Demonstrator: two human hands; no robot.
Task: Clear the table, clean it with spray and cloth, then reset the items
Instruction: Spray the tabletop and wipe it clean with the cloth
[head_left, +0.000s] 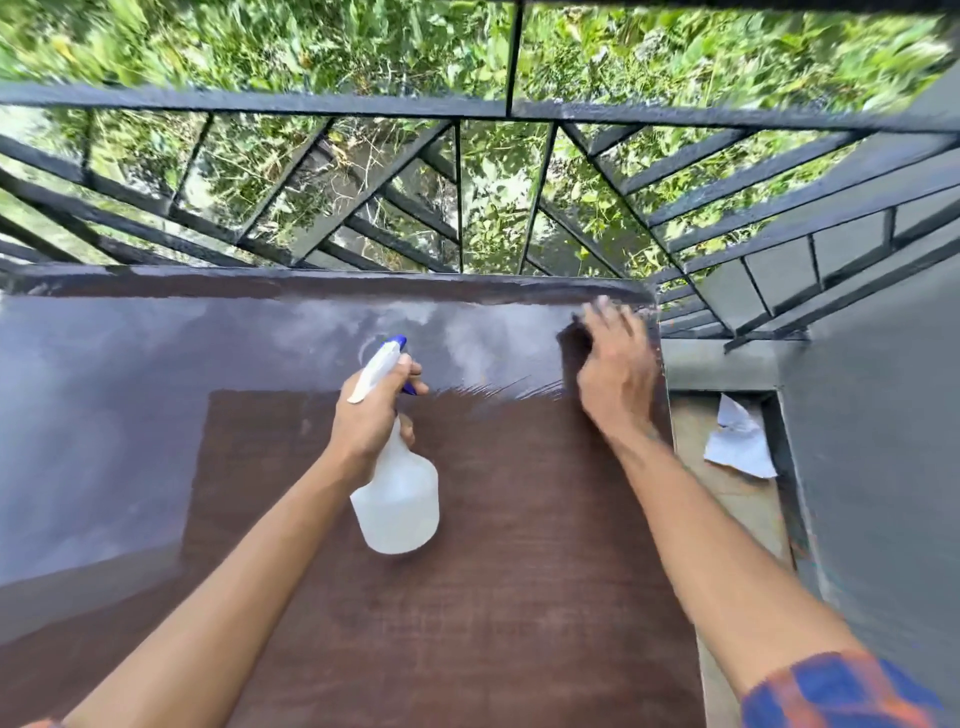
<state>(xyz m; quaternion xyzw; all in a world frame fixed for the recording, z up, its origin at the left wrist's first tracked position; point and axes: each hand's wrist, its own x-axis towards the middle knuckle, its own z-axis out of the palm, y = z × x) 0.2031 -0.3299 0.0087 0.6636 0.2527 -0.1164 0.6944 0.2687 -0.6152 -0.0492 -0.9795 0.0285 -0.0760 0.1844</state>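
Black railing (467, 106) and green leaves (311, 47) close off the far side of the brown surface (519, 571) in the head view. The left hand (369, 415) grips the spray bottle (397, 499) by its neck, a finger at the trigger. Right of the bottle and farther off, the right hand (615, 364), blurred, presses with fingers spread on a dark cloth (571, 340). A pale film (467, 332) lies beyond the bottle. Wiping well probably means overlapping, evenly pressed strokes through that film, with only light spraying.
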